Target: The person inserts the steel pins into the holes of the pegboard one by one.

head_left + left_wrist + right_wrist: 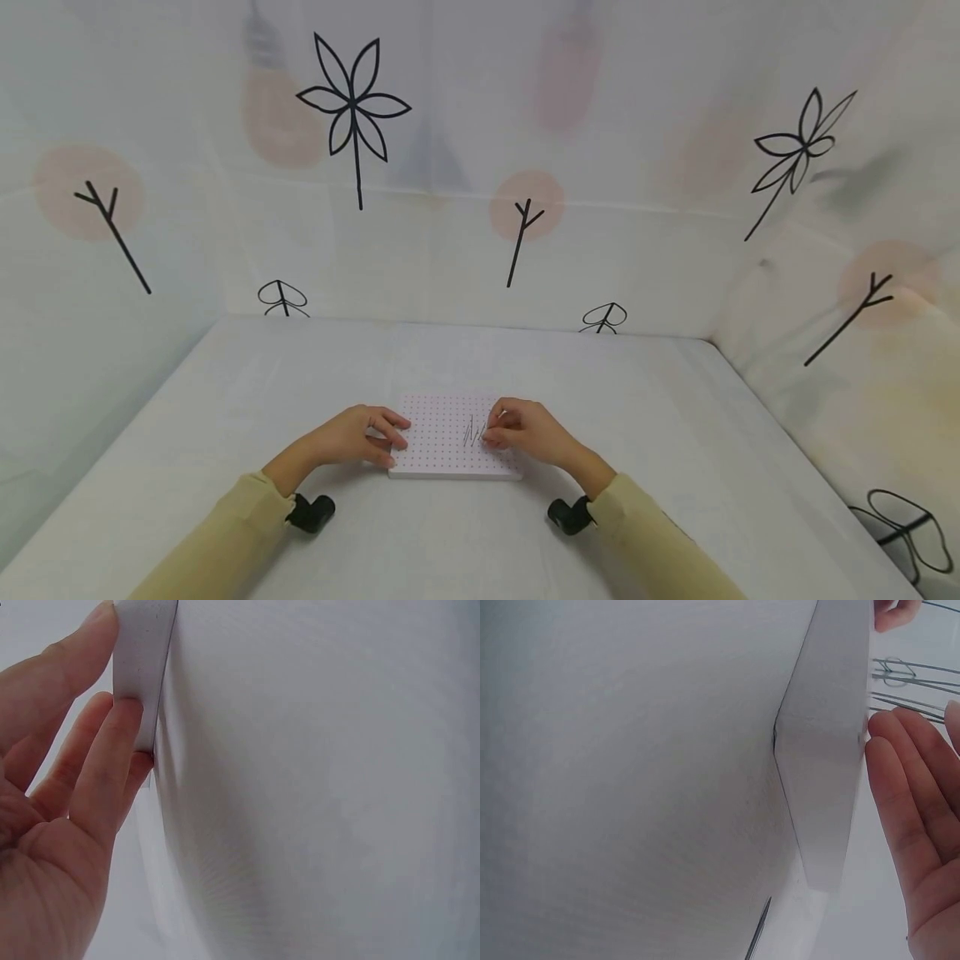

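Both forearms in pale yellow sleeves reach in from six o'clock, converging toward twelve. Left hand (360, 435) lies palm down, fingers gently curved, tips pointing to three o'clock. Right hand (525, 430) arches, fingers bent, tips pointing to nine o'clock.

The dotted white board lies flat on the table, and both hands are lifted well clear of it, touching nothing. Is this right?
Not quite. The dotted white board does lie flat on the table, but the head view shows the left hand resting at its left edge and the right hand on its right side.
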`<state>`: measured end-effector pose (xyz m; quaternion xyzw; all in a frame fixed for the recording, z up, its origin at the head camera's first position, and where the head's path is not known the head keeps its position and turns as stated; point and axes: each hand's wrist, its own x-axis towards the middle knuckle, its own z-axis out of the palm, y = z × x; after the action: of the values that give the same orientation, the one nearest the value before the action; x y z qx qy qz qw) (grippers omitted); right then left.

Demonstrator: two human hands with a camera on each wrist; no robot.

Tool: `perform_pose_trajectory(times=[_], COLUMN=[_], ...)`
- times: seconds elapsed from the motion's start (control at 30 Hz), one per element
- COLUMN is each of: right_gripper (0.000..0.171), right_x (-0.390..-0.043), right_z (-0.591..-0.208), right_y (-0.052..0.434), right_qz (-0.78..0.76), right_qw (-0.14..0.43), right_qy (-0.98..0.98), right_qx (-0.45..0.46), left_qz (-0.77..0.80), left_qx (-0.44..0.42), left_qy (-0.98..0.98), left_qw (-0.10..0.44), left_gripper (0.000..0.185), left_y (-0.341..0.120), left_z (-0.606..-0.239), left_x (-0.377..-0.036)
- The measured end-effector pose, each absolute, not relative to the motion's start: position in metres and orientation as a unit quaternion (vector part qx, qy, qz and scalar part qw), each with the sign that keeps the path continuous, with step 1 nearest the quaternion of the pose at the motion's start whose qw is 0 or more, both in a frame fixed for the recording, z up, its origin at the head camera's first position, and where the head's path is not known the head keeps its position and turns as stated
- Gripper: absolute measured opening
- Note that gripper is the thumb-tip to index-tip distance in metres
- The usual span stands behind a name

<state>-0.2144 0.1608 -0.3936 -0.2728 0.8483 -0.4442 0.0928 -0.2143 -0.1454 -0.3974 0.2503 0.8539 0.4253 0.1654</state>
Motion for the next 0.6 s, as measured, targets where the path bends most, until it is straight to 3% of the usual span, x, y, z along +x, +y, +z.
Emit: perform_pose_trajectory(times=[0.6], right_gripper=[0.009], right_x=[-0.2171], right_z=[-0.394], right_y=[0.1533], right_qz=[-0.387], right_qw=[0.065], right_qy=[0.867], right_qx=[-0.306], left_qz=[0.429], left_qx=[0.247], left_qy=[0.853], left_qw=[0.168], left_gripper=[0.018], left_y=[-0.1458], left_z=[-0.4004], left_x=[-0.2162])
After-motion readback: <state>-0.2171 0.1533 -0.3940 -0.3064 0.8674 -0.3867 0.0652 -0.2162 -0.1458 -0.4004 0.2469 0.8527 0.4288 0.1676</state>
